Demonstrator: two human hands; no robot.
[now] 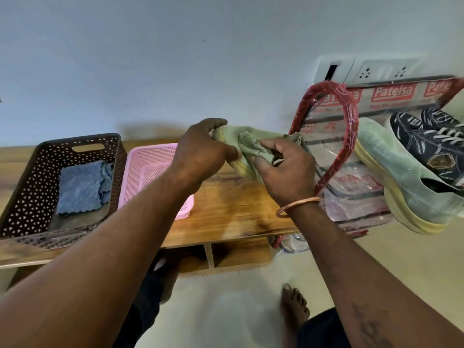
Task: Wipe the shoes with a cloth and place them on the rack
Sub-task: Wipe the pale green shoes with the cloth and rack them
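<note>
A wooden tabletop (226, 212) runs along a pale wall (150, 59) above a cream floor (226, 310). At its left, a brown basket (30, 187) holds a blue cloth (80, 189). A pink basket (140, 172) sits just beside it, its near corner hidden by the left forearm. Above the tabletop the left hand (203, 151) grips the toe of a green shoe (236, 133). The right hand (286, 172) pinches a green cloth (253, 146) against the shoe, though where cloth meets shoe is hard to tell. Rightward, a plastic-wrapped rack (354, 121) carries another green shoe (406, 177) and black shoes (431, 141).
</note>
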